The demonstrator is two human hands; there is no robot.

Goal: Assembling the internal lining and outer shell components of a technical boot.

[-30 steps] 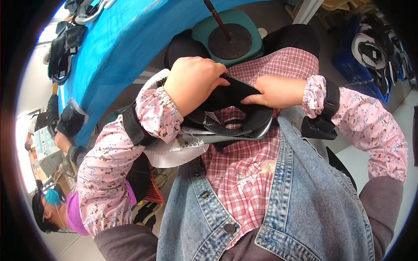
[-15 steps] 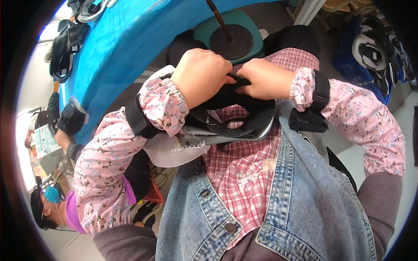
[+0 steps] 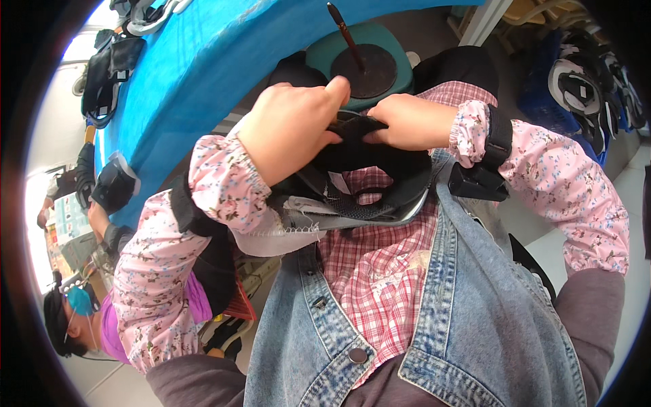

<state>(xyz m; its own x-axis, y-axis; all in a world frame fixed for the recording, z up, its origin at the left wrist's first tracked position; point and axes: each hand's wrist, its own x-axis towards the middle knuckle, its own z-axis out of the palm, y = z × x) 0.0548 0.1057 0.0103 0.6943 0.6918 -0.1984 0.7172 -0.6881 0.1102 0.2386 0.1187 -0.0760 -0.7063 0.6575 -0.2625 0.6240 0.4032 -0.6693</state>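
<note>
A black and grey shoe upper (image 3: 400, 210) lies across my lap, with a pale grey edge and loose white stitching threads at its left end. My right hand (image 3: 410, 123) pinches the black collar lining at its far rim between thumb and fingers. My left hand (image 3: 291, 125) is curled over the same rim from the left, its thumb against the black fabric; its fingertips are partly hidden. Inside the upper's opening, black mesh and a small white label (image 3: 337, 182) show, with my plaid apron (image 3: 373, 271) behind.
Ahead stands a green stool (image 3: 400, 64) with a dark round base and upright rod (image 3: 344, 34). A blue-covered table (image 3: 183, 74) runs along the left, holding black shoe uppers (image 3: 112, 74). At right a blue crate (image 3: 542, 95) holds more shoe pieces. A masked co-worker (image 3: 81, 319) sits at left.
My left hand has shifted left and slightly down, its index finger now raised and turned. My right hand stays nearly in place on the rim.
</note>
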